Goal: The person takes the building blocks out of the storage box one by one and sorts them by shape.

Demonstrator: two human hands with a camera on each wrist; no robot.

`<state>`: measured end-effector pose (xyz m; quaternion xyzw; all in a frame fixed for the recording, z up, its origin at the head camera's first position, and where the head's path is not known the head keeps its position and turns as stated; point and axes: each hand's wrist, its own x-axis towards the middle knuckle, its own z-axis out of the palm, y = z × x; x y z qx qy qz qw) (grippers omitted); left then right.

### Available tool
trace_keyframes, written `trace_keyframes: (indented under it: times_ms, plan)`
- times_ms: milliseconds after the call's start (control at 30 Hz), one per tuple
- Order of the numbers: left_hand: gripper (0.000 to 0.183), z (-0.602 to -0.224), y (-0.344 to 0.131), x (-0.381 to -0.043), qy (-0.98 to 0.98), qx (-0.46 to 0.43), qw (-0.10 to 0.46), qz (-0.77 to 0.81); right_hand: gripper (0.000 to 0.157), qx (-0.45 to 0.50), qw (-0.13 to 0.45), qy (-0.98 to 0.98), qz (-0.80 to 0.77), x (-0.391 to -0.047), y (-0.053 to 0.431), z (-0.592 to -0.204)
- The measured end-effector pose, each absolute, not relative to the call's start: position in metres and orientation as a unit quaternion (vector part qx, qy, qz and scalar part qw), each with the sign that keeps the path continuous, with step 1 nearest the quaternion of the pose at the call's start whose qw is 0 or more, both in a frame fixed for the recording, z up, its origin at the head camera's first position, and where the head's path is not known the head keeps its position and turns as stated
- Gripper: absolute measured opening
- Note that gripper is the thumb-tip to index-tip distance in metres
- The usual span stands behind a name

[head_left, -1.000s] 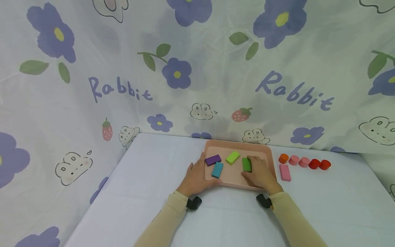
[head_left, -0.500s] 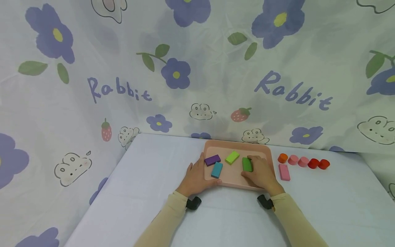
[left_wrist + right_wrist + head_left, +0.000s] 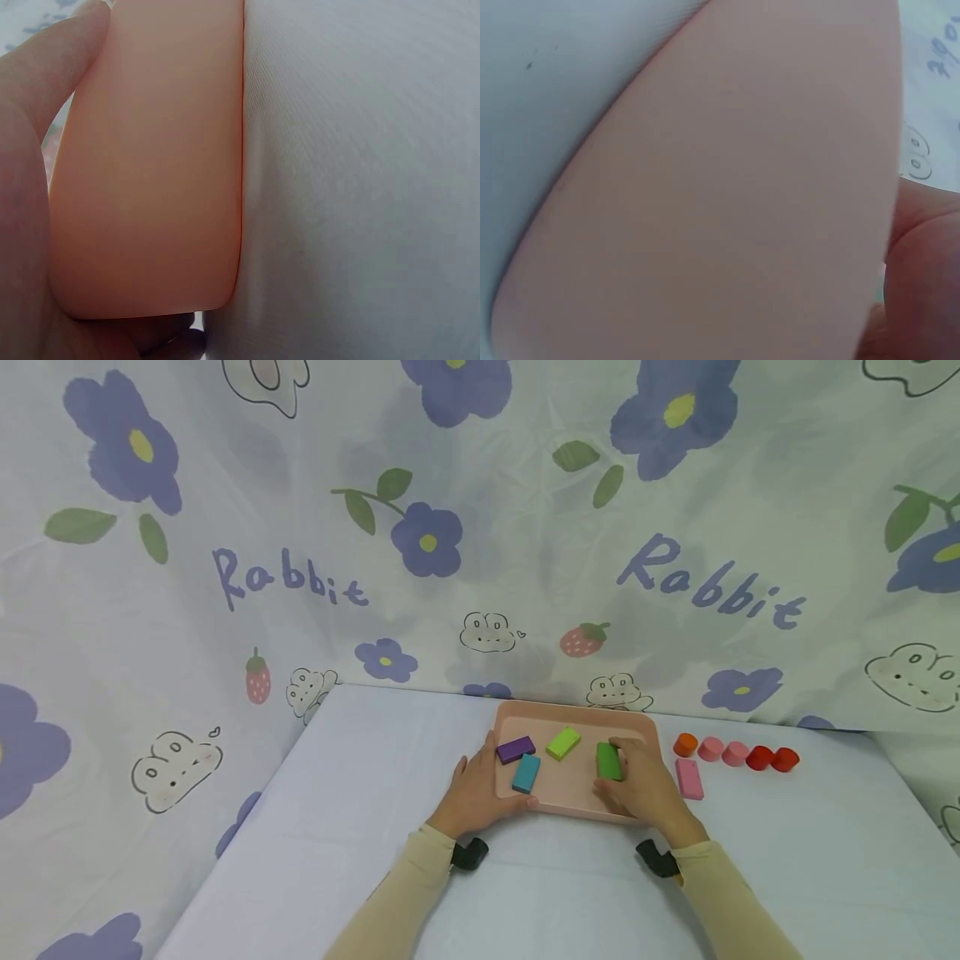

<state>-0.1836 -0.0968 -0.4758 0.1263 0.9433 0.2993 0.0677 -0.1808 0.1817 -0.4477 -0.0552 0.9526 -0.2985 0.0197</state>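
A pink tray (image 3: 570, 800) lies on the white table with colored blocks in it. My left hand (image 3: 474, 793) holds its near left corner, the thumb at the front rim and the fingers along the left side. Inside the tray's right part, my right hand (image 3: 643, 783) pinches a green rectangular block (image 3: 608, 762) between thumb and fingers. To its left lie a lime block (image 3: 563, 743), a purple block (image 3: 516, 749) and a blue block (image 3: 527, 773). Both wrist views show mostly the tray's outer wall; the green block is hidden from the right wrist view.
Right of the tray, a row of small cylinders stretches across the table: an orange one (image 3: 686, 744), pink ones (image 3: 711, 748) and red ones (image 3: 761, 757). A pink block (image 3: 689, 778) lies in front of them. A patterned cloth (image 3: 420, 602) hangs behind the table.
My right hand has moved slightly right with the green block, toward the tray's right side. The left hand stays at its corner, and the other blocks keep their places.
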Motion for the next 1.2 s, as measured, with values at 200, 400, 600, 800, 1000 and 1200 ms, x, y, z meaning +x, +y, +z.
trace_keyframes:
  times_ms: [200,400,600,800,1000,1200]
  plan:
    - [0.129,-0.477,-0.098,-0.184,0.943,0.132,0.066,0.298,0.073,-0.063,-0.001,0.953,-0.295,-0.175,0.186,-0.443]
    - [0.13,-0.479,-0.098,-0.185,0.943,0.136,0.064,0.297,0.072,-0.062,-0.012,0.951,-0.302,-0.17,0.192,-0.443]
    - [0.129,-0.478,-0.098,-0.185,0.944,0.133,0.067,0.296,0.073,-0.07,-0.028,0.947,-0.313,-0.166,0.2,-0.442]
    - [0.129,-0.476,-0.098,-0.184,0.944,0.133,0.069,0.294,0.072,-0.071,-0.033,0.949,-0.304,-0.16,0.208,-0.437]
    - [0.129,-0.476,-0.098,-0.184,0.943,0.135,0.066,0.298,0.072,-0.076,-0.053,0.947,-0.308,-0.156,0.216,-0.435]
    - [0.129,-0.477,-0.098,-0.184,0.942,0.133,0.067,0.302,0.073,-0.07,-0.052,0.948,-0.307,-0.151,0.22,-0.433]
